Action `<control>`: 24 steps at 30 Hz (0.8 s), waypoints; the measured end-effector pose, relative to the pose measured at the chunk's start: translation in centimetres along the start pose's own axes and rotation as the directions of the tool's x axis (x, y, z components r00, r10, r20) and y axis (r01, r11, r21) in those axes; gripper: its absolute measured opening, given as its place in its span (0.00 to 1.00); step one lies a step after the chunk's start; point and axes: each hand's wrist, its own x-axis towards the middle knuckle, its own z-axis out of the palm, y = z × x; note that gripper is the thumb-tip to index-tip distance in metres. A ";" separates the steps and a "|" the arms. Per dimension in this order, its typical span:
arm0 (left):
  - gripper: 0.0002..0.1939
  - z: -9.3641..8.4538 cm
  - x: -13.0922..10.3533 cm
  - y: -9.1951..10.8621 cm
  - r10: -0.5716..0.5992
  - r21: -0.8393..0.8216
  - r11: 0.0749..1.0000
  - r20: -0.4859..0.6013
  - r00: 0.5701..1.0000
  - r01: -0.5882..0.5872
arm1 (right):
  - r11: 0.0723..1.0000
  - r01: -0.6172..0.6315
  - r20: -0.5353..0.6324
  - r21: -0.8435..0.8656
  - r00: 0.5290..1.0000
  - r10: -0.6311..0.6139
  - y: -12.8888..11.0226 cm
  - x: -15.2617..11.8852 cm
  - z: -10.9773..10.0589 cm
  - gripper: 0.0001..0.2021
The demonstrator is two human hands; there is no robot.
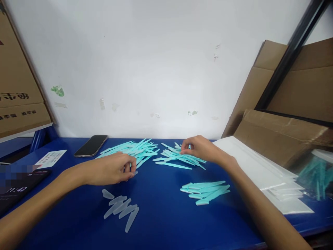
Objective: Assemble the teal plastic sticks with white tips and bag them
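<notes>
My left hand [116, 168] is closed, thumb and fingers pinched on a small clear cap, beside the left pile of turquoise sticks [137, 150]. My right hand [199, 148] is over the right pile of turquoise sticks [179, 157], thumb and index finger pressed together; what they hold, if anything, is hidden. Nearer to me on the right lies a small group of turquoise sticks [208, 191], roughly side by side. Several translucent caps [125, 208] are spread on the blue table [161, 222] below my left hand.
A phone [91, 146] lies at the back left, near a printed card [50, 158] and a lit screen [20, 189]. White sheets [249, 166] and a clear bag of turquoise pieces [317, 175] are at the right. Cardboard [281, 135] leans there; a box [20, 76] stands left.
</notes>
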 end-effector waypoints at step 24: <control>0.12 2.4 1.5 1.5 0.285 0.420 0.895 -0.287 0.915 -0.148 | 0.956 -0.142 0.528 0.256 0.849 -0.015 -2.7 -1.7 0.2 0.14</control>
